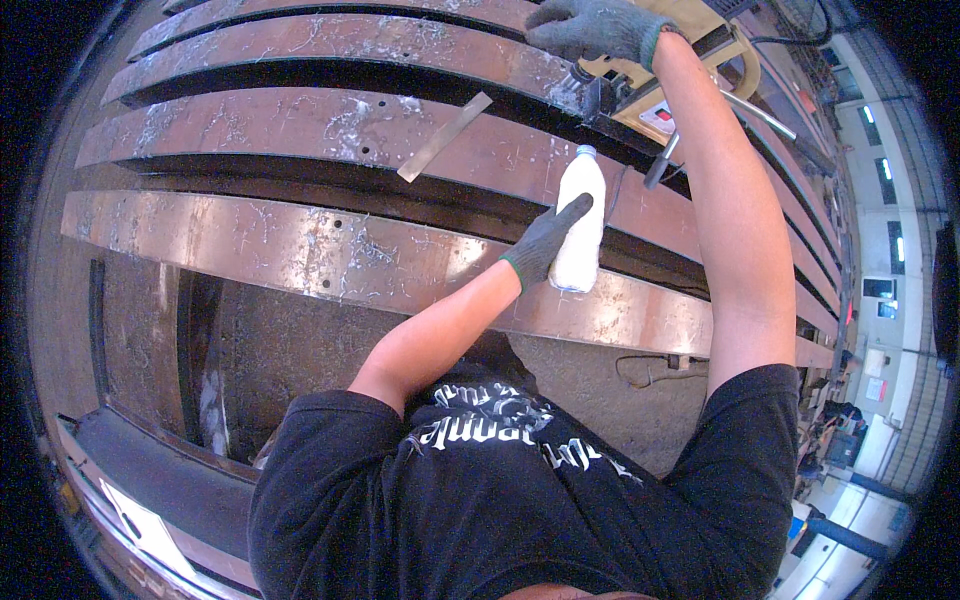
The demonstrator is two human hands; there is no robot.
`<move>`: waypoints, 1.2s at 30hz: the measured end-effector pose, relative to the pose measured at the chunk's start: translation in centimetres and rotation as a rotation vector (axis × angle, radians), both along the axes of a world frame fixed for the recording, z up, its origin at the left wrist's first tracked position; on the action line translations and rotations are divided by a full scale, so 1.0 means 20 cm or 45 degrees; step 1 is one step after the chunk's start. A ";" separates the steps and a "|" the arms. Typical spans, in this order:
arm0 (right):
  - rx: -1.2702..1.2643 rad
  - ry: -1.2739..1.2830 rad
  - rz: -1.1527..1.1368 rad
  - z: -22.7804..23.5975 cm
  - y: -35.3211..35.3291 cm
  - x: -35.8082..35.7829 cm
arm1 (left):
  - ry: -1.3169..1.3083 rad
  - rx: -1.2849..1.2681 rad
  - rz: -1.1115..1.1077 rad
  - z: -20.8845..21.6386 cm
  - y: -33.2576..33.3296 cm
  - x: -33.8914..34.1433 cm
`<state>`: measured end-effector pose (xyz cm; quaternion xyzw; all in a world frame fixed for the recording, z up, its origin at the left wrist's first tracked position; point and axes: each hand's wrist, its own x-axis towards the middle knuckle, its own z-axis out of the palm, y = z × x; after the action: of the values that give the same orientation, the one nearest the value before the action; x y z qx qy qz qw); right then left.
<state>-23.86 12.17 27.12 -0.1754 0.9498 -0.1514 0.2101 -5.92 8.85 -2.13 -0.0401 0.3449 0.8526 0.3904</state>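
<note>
Reference point: white bottle point(579, 228). It was in the left hand point(547, 243), gloved fingers closed around its lower body, cap point(585, 151) seemingly on and pointing away from the wearer. Just below and left of the bottle ran the nearest steel beam point(420, 268). The right hand point(605, 30), above the bottle, was over the yellow drill-like machine point(645, 118); its fingers looked stretched and loosely apart, nothing seen in them, though their undersides were hidden. Contact with the machine could not be confirmed. Left of the bottle, apart from it, a flat metal strip point(445, 137) lay on the second beam point(270, 128).

Progress (judged): holes point(339, 224) stood in both beams, left of the bottle, with curled shavings point(372, 250) around them, so some drilling looked done. No liquid was seen leaving the bottle; dispensing appeared not under way. The number of holes left could not be told.
</note>
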 end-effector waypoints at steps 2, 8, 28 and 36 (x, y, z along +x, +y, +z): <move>-0.032 -0.004 0.041 0.04 -0.01 0.05 | -0.010 -0.004 0.000 0.00 0.00 0.00; -0.004 0.001 -0.028 -0.01 0.00 0.00 | -0.104 0.102 0.009 -0.06 0.03 0.02; 0.091 0.086 0.025 -0.04 -0.01 -0.01 | -0.107 0.100 0.021 -0.09 0.03 0.03; 0.187 0.145 0.092 -0.05 0.00 -0.02 | -0.129 0.097 0.045 -0.08 0.02 0.04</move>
<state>-24.35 12.13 26.17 -0.2021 0.9618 -0.0637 0.1735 -5.21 9.27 -3.68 -0.0746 0.2912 0.8687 0.3937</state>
